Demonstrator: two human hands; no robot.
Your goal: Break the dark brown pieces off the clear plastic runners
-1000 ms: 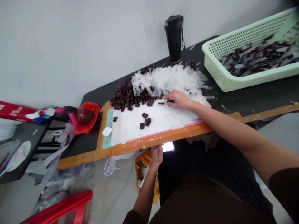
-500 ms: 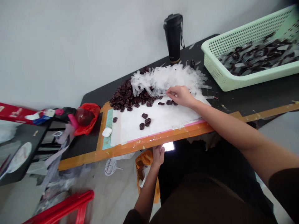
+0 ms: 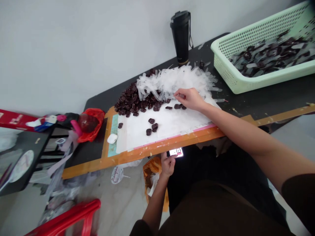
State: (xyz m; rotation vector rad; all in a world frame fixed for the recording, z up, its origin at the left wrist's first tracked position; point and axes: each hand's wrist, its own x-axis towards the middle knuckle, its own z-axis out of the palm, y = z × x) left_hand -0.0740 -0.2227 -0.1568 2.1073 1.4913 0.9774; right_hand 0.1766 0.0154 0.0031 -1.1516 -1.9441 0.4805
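Below the table edge my left hand (image 3: 168,165) is closed on a phone (image 3: 176,152) with a lit screen, thumb over the display. My right hand (image 3: 189,97) is over the white sheet (image 3: 137,137), its fingertips pinched at the front of a heap of clear plastic strips (image 3: 172,79). What the pinch holds, if anything, is too small to make out. Left of the strips lies a pile of dark brown pieces (image 3: 131,98). A few loose dark pieces (image 3: 154,127) rest on the sheet, others just under my right hand.
A pale green basket (image 3: 236,83) with dark pieces and clear strips stands at right. Behind the heap is a black tumbler (image 3: 180,37). A small white case (image 3: 112,139) lies at the sheet's left. A red bag (image 3: 92,124) and a red stool (image 3: 71,218) are farther left.
The phone's screen content now shows, and my left thumb has moved right onto it. My right hand has stayed nearly in place at the strips. The view has shifted slightly.
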